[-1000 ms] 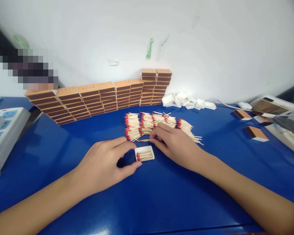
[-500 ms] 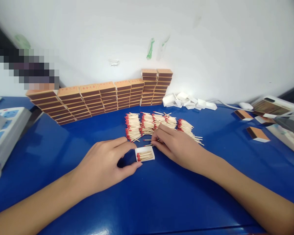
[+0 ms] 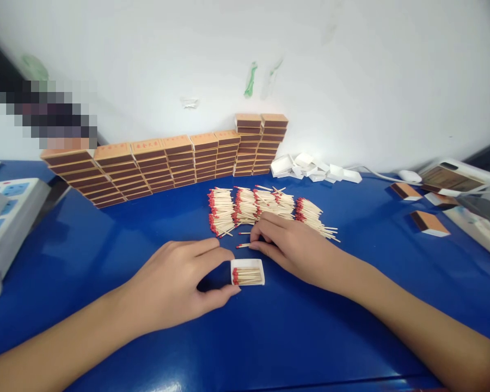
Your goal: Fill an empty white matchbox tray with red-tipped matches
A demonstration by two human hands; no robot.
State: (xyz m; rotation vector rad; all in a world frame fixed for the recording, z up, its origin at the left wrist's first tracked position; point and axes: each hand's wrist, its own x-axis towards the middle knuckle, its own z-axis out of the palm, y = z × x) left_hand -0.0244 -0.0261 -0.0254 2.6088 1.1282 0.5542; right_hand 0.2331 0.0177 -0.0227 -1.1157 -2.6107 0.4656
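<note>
A small white matchbox tray [image 3: 247, 271] holding several red-tipped matches lies on the blue table [image 3: 106, 239]. My left hand [image 3: 175, 286] grips the tray's left end between thumb and forefinger. My right hand [image 3: 288, 245] rests just behind the tray, fingers pinched on a few matches [image 3: 243, 245] drawn from the heap. The heap of loose matches [image 3: 265, 209] lies in rows right behind my right hand.
Stacked brown matchboxes [image 3: 163, 163] form a wall along the back. Empty white trays [image 3: 314, 169] are piled at their right. Single matchbox sleeves [image 3: 428, 222] and a phone [image 3: 453, 175] lie at the far right. A power strip [image 3: 6, 218] sits at the left edge.
My left hand has slid the tray toward me and a little to the right. My right hand has pulled a few matches back from the heap toward the tray.
</note>
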